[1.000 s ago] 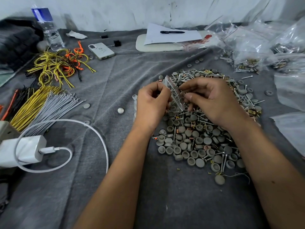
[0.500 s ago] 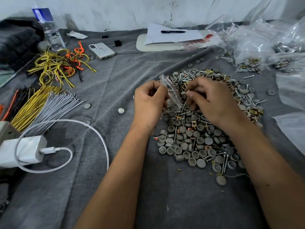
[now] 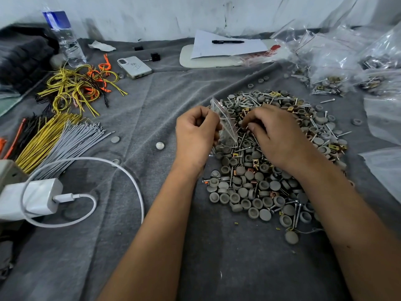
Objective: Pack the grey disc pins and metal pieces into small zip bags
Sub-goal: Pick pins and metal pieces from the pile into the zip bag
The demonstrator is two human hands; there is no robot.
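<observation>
A flimsy, slippery small zip bag [image 3: 225,124], best held at its mouth, is pinched by the left hand [image 3: 196,135]; beside it the right hand [image 3: 280,135] curls fingers into the pile of grey disc pins [image 3: 249,192] beneath.

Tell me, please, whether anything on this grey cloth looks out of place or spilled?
A few round grey disc caps lie alone on the grey cloth, well left of the main heap of caps, screws and clips. One more has strayed just past the heap's near edge.
</observation>
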